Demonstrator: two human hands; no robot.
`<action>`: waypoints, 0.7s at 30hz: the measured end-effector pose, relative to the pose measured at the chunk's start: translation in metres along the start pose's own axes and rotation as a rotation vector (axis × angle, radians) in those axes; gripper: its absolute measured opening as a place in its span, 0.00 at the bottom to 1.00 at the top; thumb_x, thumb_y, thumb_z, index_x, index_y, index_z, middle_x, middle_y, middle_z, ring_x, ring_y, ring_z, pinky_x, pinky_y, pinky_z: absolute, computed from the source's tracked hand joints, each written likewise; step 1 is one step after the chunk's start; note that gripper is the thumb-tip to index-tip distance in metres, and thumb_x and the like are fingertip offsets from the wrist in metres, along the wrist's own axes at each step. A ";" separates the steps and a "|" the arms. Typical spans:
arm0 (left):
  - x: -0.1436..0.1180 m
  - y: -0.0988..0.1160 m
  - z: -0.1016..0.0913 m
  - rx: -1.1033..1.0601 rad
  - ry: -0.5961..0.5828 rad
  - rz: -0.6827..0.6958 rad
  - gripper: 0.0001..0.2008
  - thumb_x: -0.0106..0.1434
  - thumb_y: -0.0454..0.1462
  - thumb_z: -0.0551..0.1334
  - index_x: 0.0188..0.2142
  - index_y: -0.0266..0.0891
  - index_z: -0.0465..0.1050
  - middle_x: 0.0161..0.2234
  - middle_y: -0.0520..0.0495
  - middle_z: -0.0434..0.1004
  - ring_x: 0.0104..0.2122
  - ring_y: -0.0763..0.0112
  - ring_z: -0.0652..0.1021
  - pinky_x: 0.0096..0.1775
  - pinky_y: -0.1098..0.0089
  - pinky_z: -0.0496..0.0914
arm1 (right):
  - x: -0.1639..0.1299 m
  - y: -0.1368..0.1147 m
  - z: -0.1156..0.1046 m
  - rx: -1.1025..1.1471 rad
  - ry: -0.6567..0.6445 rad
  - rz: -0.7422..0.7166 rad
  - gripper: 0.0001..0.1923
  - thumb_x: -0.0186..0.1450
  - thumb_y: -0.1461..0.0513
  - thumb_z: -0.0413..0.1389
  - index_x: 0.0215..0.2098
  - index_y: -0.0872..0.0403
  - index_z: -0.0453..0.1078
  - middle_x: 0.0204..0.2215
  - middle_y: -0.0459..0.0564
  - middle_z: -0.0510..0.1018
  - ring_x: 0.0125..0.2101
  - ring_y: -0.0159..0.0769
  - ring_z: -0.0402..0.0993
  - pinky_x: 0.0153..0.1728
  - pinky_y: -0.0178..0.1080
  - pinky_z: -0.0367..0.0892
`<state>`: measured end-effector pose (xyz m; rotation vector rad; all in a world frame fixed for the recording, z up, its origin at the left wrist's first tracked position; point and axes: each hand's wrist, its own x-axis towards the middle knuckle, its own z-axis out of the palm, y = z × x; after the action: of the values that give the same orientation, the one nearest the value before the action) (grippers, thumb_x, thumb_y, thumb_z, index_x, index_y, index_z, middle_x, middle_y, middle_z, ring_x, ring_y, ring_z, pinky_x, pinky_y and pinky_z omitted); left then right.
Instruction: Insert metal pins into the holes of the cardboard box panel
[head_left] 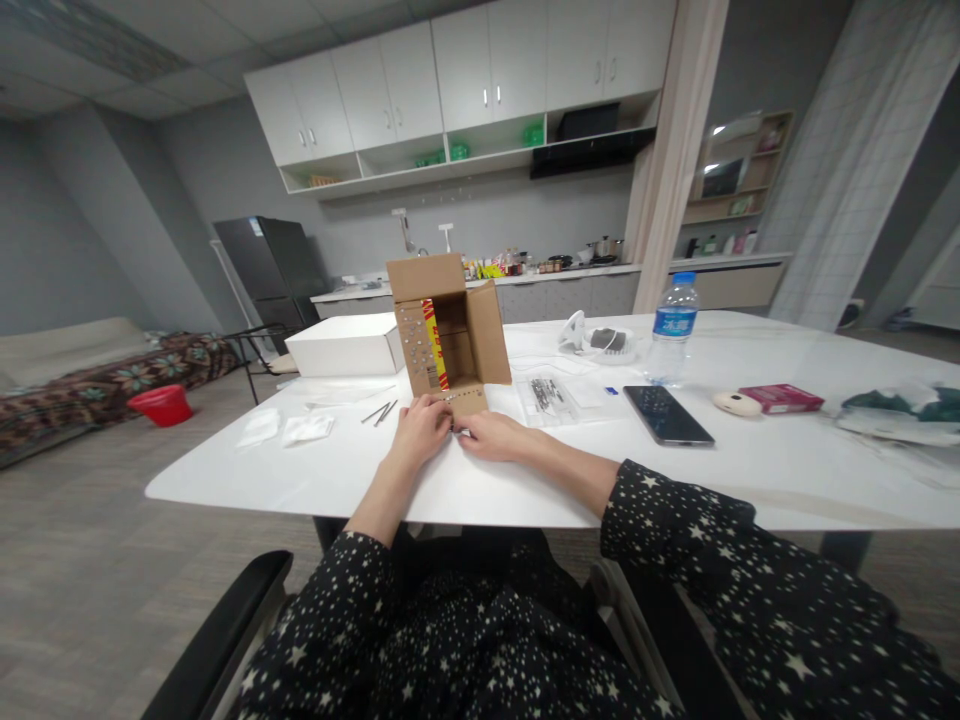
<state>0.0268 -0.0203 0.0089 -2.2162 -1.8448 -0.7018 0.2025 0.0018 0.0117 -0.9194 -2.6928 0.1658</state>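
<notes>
An open cardboard box [491, 335] stands on the white table with its opening facing me. Rows of small shiny pieces dot its left flap [415, 345], beside a red and yellow printed strip. More small pieces line the lower flap [469, 402]. My left hand [425, 430] rests at that flap's near left corner, fingers bent and closed. Close beside it, my right hand [491, 436] has its fingers pinched together at the flap's near edge. Whatever lies in either hand is too small or hidden to make out. Two thin metal tools, apparently tweezers [382, 412], lie left of my hands.
Behind the tweezers stands a white box [345, 345], with crumpled tissues [307, 430] nearer me. Rightward are a clear case of small dark pieces [547, 398], a black phone [667, 415], a water bottle [675, 325], a white corded device [596, 338] and a magenta box [784, 399].
</notes>
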 end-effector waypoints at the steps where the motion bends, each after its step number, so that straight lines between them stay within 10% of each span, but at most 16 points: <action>1: 0.000 -0.001 0.000 0.001 0.000 0.000 0.10 0.64 0.37 0.55 0.39 0.42 0.76 0.45 0.44 0.74 0.51 0.57 0.72 0.50 0.55 0.65 | 0.000 0.000 0.000 -0.001 0.000 0.003 0.16 0.66 0.63 0.47 0.48 0.54 0.72 0.41 0.55 0.81 0.41 0.44 0.77 0.36 0.38 0.64; 21: 0.000 -0.004 0.001 -0.013 -0.005 0.016 0.10 0.63 0.35 0.56 0.38 0.43 0.75 0.46 0.43 0.74 0.50 0.57 0.72 0.50 0.56 0.66 | 0.000 0.001 0.002 0.002 0.005 0.000 0.15 0.66 0.62 0.48 0.47 0.54 0.72 0.42 0.55 0.80 0.41 0.44 0.76 0.36 0.37 0.63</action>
<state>0.0230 -0.0192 0.0075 -2.2396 -1.8280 -0.7085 0.2024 0.0031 0.0097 -0.9184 -2.6879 0.1657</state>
